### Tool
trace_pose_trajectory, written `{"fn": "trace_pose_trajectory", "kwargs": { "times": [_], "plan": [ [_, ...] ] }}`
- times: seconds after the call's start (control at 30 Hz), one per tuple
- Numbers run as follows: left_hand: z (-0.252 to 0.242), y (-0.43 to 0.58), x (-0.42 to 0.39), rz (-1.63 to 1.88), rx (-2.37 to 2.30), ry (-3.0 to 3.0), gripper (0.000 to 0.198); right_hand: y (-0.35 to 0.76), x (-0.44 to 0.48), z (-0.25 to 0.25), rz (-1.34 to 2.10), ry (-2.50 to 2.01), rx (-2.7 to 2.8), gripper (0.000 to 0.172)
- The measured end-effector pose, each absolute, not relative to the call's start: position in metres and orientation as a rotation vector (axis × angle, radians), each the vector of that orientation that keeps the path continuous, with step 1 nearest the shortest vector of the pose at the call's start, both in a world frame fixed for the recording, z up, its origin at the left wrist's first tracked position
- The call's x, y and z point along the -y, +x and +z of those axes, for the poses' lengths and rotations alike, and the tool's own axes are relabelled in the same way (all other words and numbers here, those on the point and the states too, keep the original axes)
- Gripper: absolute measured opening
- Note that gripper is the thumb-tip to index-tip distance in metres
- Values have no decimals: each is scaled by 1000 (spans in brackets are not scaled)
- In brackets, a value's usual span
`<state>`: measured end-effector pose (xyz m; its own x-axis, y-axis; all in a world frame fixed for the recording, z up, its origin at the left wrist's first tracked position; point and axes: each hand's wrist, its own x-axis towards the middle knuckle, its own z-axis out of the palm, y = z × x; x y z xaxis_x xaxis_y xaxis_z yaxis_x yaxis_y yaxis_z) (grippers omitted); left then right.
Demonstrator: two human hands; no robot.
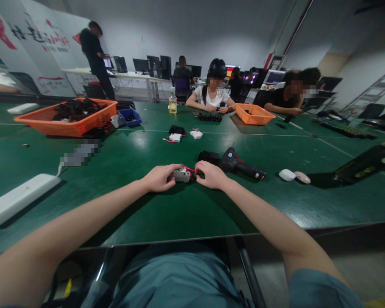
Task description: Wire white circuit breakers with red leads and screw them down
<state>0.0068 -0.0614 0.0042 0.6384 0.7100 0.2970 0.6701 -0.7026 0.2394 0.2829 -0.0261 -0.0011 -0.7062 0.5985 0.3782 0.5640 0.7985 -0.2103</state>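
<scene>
On the green tabletop [167, 214], straight ahead of me, lies a small grey-white boxy part [182, 175] with red and black wires [190, 171] at its right end. My left hand [162, 177] is closed on its left end, thumb and fingers gripping the casing. My right hand [211, 174] pinches at the wire end; its fingertips hide what exactly they hold. Just beyond my right hand rests a black cordless screwdriver [235, 164], lying on its side. Farther back sit a white part with a red lead [175, 137] and another small white part [196, 134].
At left stand an orange basket [73, 125] of black parts, a blue bin [130, 117] and a white power strip [25, 199]. A white case [287, 174] and a dark bottle [362, 164] are at right. Across the table, two people sit near another orange basket [255, 114].
</scene>
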Motion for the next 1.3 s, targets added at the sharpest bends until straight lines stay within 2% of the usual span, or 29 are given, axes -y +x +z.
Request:
{"fn": "trace_pose_trajectory", "kwargs": {
  "times": [0.47,0.73,1.3],
  "plan": [
    [5,7,62,560,-1165,2752,54,282,26,-2,100,-869,2547,1],
    [6,8,63,551,-1181,2744,55,283,24,-4,106,-889,2529,7],
    [5,7,62,547,-1176,2752,55,283,25,-3,80,-904,2555,3]
  ]
}}
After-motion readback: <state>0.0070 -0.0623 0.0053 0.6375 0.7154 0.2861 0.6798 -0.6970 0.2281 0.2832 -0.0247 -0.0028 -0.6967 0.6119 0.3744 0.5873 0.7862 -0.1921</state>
